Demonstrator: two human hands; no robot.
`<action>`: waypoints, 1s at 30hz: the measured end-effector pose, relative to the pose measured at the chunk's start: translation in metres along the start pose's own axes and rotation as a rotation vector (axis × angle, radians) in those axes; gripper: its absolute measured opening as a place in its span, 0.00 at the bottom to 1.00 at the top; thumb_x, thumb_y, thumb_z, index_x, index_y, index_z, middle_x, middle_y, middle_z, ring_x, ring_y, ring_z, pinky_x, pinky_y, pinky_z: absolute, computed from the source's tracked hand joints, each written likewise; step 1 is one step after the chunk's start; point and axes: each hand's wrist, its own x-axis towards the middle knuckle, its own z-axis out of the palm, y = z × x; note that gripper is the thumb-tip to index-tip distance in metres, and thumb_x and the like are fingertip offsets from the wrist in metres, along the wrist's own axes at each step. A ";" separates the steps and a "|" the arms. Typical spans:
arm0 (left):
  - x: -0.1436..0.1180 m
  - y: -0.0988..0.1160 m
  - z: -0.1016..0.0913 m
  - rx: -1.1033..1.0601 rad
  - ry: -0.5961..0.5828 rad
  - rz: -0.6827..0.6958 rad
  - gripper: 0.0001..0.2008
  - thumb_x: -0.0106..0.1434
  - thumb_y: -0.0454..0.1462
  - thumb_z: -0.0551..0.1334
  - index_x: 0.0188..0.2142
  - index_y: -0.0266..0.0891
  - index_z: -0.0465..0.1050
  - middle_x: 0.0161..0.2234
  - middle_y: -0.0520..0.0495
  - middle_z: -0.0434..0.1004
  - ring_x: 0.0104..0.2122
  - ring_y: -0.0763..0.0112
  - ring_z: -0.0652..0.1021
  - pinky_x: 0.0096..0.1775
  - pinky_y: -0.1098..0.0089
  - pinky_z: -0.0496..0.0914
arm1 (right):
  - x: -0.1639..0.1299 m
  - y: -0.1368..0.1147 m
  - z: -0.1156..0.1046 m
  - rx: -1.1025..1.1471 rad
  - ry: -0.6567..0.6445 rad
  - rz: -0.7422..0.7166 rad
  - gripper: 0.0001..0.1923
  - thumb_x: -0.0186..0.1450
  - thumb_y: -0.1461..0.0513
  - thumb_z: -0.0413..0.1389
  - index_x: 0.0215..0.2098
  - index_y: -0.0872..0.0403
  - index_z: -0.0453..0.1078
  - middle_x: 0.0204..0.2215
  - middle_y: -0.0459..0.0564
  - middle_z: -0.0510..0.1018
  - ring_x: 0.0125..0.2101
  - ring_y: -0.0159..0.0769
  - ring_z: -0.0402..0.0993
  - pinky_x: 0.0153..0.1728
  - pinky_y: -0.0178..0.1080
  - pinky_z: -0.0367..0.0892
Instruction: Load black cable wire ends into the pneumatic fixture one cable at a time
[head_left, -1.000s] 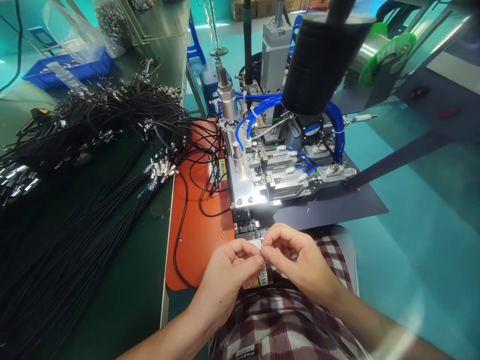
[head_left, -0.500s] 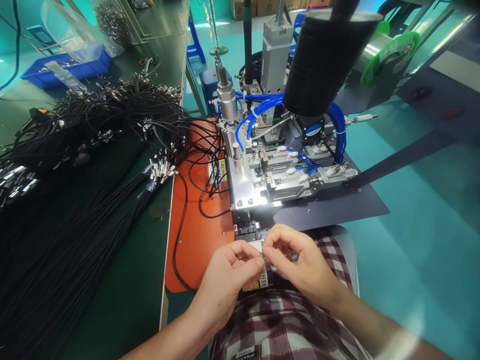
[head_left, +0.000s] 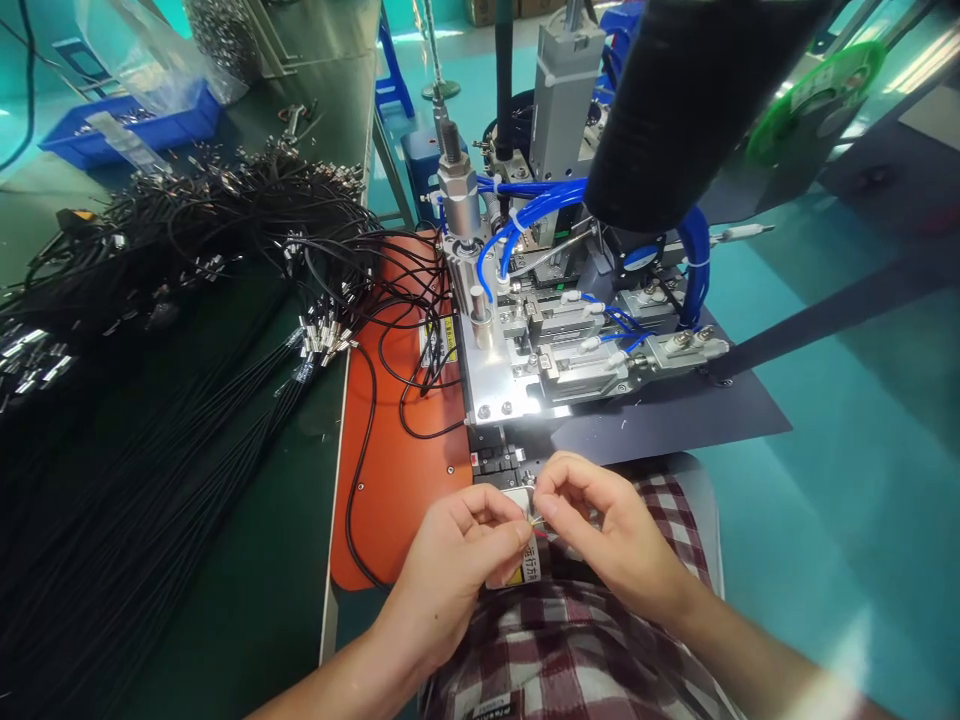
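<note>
Over my lap, my left hand (head_left: 472, 545) pinches thin coloured wires (head_left: 534, 521) between thumb and forefinger. Just to the right, my right hand (head_left: 600, 515) has its thumb and finger closed at the tips of those wires. A black cable (head_left: 358, 480) curves down the orange board and passes out of sight towards my left hand; where it ends is hidden. Beyond the fingers stands a metal machine (head_left: 510, 375) with small cylinders and blue air tubes (head_left: 536, 208). A white label (head_left: 531, 565) shows partly under my hands.
To the left, bundles of black cables (head_left: 247, 440) with metal plug ends cover the dark green table. Several cables trail onto the orange board (head_left: 405, 500). A blue tray (head_left: 135, 125) sits at the back left. A thick black tube (head_left: 675, 120) hangs over the machine, near a green-rimmed spool (head_left: 814, 100).
My fingertips have drawn slightly apart, and the thin wires show more clearly between them. The view has shifted a little, so the machine appears farther right.
</note>
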 end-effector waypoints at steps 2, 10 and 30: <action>0.000 0.001 0.000 -0.005 -0.003 -0.006 0.06 0.53 0.32 0.64 0.24 0.36 0.67 0.16 0.57 0.60 0.18 0.81 0.58 0.22 0.75 0.50 | 0.000 -0.002 0.000 0.014 0.007 -0.023 0.07 0.65 0.64 0.52 0.28 0.52 0.65 0.25 0.42 0.65 0.24 0.30 0.60 0.24 0.34 0.57; 0.001 0.003 0.000 -0.007 0.001 -0.037 0.06 0.53 0.33 0.64 0.24 0.36 0.67 0.15 0.57 0.60 0.18 0.81 0.59 0.22 0.75 0.51 | 0.005 -0.003 -0.001 -0.021 -0.045 -0.039 0.08 0.65 0.66 0.52 0.27 0.53 0.65 0.25 0.43 0.67 0.26 0.31 0.62 0.27 0.34 0.58; 0.000 0.004 -0.002 -0.012 0.010 -0.036 0.06 0.53 0.34 0.65 0.25 0.35 0.68 0.15 0.57 0.61 0.18 0.81 0.59 0.22 0.77 0.52 | -0.006 0.009 0.001 0.120 0.003 0.004 0.08 0.68 0.62 0.51 0.31 0.51 0.67 0.26 0.42 0.66 0.26 0.30 0.61 0.27 0.34 0.57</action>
